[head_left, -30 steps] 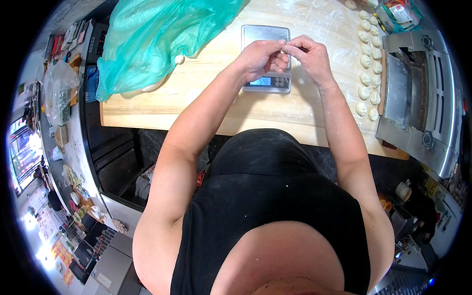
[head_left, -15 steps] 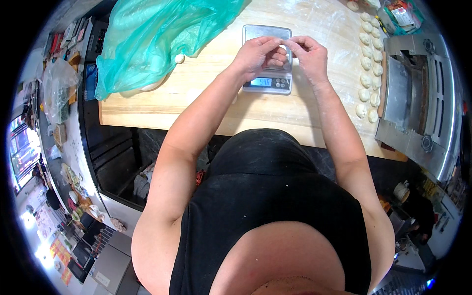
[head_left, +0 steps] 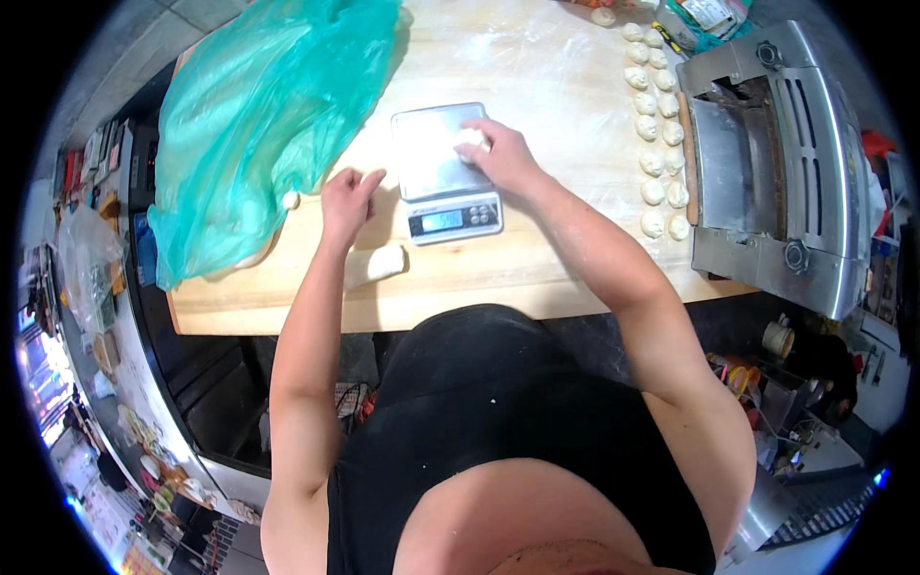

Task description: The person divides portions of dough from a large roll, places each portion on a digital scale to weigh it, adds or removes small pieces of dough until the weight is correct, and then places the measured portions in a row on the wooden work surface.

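A kitchen scale with a square metal plate and a lit display stands on the wooden worktop. Over the right part of its plate is my right hand, thumb and forefinger apart and pointing left; a pale patch between them is too unclear to name. My left hand hovers left of the scale, thumb stretched out away from loosely bent fingers, with nothing visible in it. Below that hand a pale strip of dough lies near the front edge, partly behind my left forearm.
Green plastic sheeting covers a pale mass at the left, with a small dough lump by its edge. Rows of round dough pieces line the right side. Beyond them are a rolling pin and a metal machine.
My hands, close together above the scale before, have moved apart, the left going left. The view has shifted, so the scale plate and the dough strip now show more fully.
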Demonstrator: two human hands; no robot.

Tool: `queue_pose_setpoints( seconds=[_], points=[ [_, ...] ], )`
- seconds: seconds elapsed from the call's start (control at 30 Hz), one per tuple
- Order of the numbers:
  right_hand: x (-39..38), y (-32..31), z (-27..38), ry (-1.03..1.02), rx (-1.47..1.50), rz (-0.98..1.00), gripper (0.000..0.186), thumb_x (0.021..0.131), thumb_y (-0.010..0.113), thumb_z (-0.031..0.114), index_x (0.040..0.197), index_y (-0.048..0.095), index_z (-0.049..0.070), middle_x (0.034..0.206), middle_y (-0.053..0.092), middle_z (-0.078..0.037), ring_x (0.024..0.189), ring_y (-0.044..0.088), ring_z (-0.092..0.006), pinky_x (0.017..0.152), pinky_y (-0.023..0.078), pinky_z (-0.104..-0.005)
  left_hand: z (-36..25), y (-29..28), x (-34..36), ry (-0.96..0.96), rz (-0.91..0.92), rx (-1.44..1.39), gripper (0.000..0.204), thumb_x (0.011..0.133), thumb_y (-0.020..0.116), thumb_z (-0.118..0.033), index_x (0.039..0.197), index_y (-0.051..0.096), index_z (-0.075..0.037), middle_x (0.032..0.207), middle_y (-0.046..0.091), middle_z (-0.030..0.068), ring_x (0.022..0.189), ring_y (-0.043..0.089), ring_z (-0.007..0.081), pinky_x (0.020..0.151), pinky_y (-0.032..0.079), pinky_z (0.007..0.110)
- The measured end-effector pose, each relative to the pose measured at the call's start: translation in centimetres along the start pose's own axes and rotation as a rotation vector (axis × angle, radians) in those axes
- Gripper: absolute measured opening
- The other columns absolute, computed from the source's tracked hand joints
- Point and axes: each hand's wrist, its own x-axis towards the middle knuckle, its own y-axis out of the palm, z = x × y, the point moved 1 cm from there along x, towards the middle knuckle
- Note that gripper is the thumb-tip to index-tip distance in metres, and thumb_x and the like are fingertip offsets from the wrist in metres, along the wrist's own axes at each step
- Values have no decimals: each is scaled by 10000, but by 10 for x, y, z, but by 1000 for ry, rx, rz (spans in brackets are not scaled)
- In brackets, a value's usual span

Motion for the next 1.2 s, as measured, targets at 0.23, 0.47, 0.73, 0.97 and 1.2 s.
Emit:
queue_pose_setpoints(
  seconds=[0.23,0.47,0.73,0.97,1.2],
  points=[
    [86,-138,-84,88,269,-621,423,817,720,211,1171,596,16,963,651,-113,792,636,-176,660,510,-270,52,1,-5,427,-136,448,190,825,652,-159,991,679,-72,1038,611,217,792,621,304,723,504,404],
    [175,-256,-154,142,-577,-629,567,763,734,289,1229,562,16,1166,606,-219,1072,574,-372,950,450,-426,38,-7,-47,482,-198,707,564,846,610,-203,1356,456,-19,1375,398,286,1236,430,421,1008,370,483],
    [90,-173,-102,-108,-315,-590,496,845,673,233,1273,530,28,1203,604,-184,1086,583,-309,931,475,-365,79,-3,-149,356,202,1017,882,893,430,-566,1455,203,74,1522,182,290,1431,118,446,1138,62,568],
    [-26,-85,-39,-127,-22,-305,362,837,683,110,1170,579,15,1136,616,-147,1006,626,-259,824,519,-338,56,-4,-11,354,-455,860,760,929,433,-413,1469,183,59,1542,133,277,1448,57,413,1153,38,539],
    [-92,-4,22,-222,-16,75,391,823,681,104,1189,569,22,1151,609,-143,1019,615,-247,859,506,-338,96,0,-158,554,7,959,865,810,608,-558,1395,347,24,1430,357,232,1381,263,405,1132,144,540]
  ],
)
